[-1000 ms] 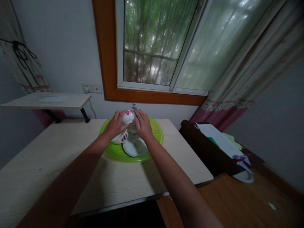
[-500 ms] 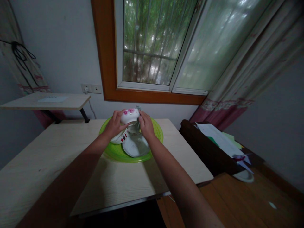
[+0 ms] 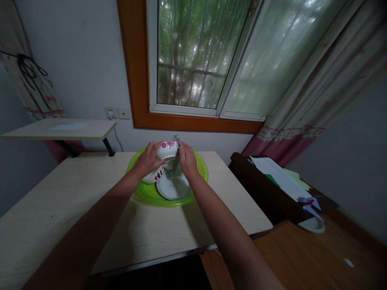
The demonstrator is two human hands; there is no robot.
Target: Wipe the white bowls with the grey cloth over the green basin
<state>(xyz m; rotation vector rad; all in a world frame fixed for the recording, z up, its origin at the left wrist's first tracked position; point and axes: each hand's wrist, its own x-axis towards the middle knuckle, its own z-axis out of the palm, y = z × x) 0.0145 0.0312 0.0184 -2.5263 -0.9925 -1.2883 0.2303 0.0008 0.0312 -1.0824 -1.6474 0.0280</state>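
Note:
My left hand [image 3: 149, 159] is closed on a white bowl [image 3: 167, 150] with pink flowers, gripping its left side above the basin. The bowl is tilted on its side. On its right, my right hand [image 3: 187, 160] is closed on a grey-green cloth [image 3: 176, 164] pressed to the bowl's edge. Part of the cloth hangs below the fingers, and some sticks up behind the bowl. Beneath my hands, a bright green plastic basin [image 3: 142, 196] holds a white plate [image 3: 173, 188] and another white bowl [image 3: 153, 176] with a red and black pattern, partly hidden by my left hand.
The basin stands at the back of a pale wooden table [image 3: 81, 193]. A raised shelf [image 3: 60, 129] stands at the back left. To the right is a dark brown piece of furniture [image 3: 256, 189] with papers [image 3: 276, 179] on top. Behind the table is a window [image 3: 193, 60].
The bowl and my left hand have shifted slightly right and down. My right hand has turned a little, and more of the cloth now hangs below it over the plate.

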